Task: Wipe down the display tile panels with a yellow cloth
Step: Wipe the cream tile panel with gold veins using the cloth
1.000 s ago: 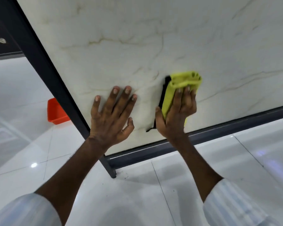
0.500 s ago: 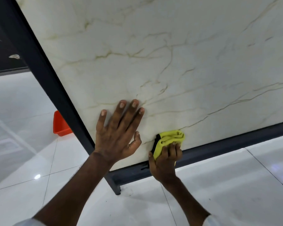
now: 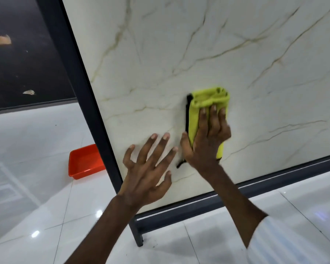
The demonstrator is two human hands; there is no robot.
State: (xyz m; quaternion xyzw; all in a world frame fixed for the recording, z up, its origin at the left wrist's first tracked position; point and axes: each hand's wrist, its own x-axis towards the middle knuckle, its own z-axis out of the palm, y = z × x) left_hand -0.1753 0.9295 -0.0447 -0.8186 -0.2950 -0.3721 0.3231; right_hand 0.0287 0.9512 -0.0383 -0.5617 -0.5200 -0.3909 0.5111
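Observation:
A large cream marble-look tile panel (image 3: 198, 54) with thin gold-brown veins stands in a dark metal frame (image 3: 74, 77). My right hand (image 3: 208, 138) presses a folded yellow cloth (image 3: 208, 100) with a black edge flat against the panel's lower middle, fingers straight over it. My left hand (image 3: 149, 168) lies spread on the panel just to the left of it, near the frame's lower left corner, holding nothing.
An orange plastic tray (image 3: 84, 161) sits on the glossy white tiled floor (image 3: 46, 216) behind the frame's left post. The frame's bottom rail (image 3: 265, 187) and a short leg (image 3: 139, 235) stand on the floor. A dark panel (image 3: 17, 63) is at the far left.
My right hand has swept the cloth up from the panel's bottom edge to its lower middle. My left hand stays spread on the panel. The view has shifted.

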